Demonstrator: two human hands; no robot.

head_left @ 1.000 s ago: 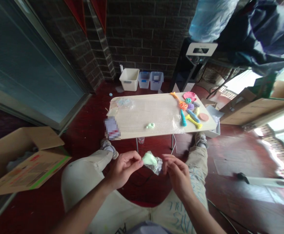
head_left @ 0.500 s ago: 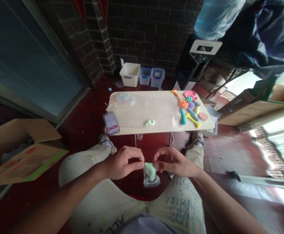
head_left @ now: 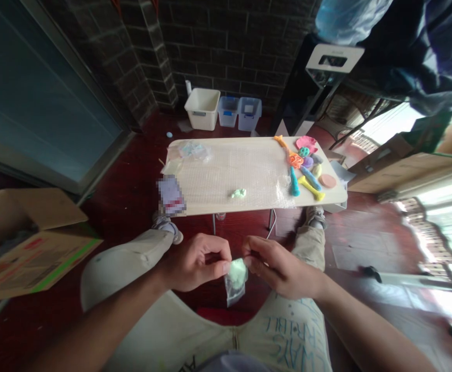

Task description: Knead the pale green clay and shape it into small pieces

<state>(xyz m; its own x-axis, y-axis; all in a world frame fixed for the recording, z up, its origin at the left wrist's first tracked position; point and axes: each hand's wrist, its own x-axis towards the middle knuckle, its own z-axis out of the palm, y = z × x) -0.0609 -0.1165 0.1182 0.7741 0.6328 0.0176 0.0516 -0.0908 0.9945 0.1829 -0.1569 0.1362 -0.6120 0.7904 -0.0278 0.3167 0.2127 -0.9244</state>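
Between my hands, over my lap and in front of the table, hangs a small clear plastic bag (head_left: 235,294) with a lump of pale green modelling clay (head_left: 237,272) in it. My left hand (head_left: 205,262) pinches the bag's upper left edge between thumb and forefinger. At the upper right corner, my right hand (head_left: 272,264) is closed in a pinch as well, its fingertips against the bag and clay. A smaller piece of pale green clay (head_left: 238,193) lies on the table near its front edge.
The white table (head_left: 206,199) bears plastic wrap. At its right are a yellow tool (head_left: 311,188), an orange tool (head_left: 295,160) and several coloured clay pieces. Clear packets (head_left: 193,151) lie at its left. An open cardboard box (head_left: 35,258) stands left; storage bins (head_left: 202,109) stand behind.
My right fingers have drawn closer together at the bag's corner. The bag has swung slightly left and its lower end hangs lower. The view has shifted a little.
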